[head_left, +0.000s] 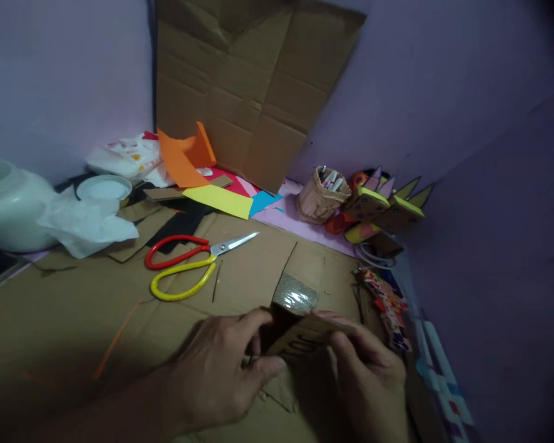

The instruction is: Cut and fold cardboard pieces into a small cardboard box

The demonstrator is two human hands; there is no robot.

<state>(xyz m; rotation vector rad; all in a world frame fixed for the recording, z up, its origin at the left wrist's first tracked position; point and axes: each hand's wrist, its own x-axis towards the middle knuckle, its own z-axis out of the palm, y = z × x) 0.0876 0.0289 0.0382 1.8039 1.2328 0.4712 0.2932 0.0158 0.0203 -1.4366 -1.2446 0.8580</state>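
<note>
Between my two hands is a folded piece of cardboard (311, 337) with dark printed letters on its near face. My left hand (226, 363) grips its left end, thumb in front and fingers behind, partly hidden. At the right end, my right hand (369, 369) pinches the cardboard between thumb and fingers. Just beyond it, a strip of clear tape (296, 292) shines on the cardboard sheet (240, 289) that covers the table. Scissors (198, 261) with one red and one yellow handle lie partly open beyond my left hand.
A white jar (16, 206) and crumpled tissue (85, 221) are at the left. Orange paper (184, 157) and yellow paper (219, 201) lie before a large cardboard panel (240, 80) against the wall. A pen holder (318, 200) and spiky cardboard crafts (385, 206) stand back right.
</note>
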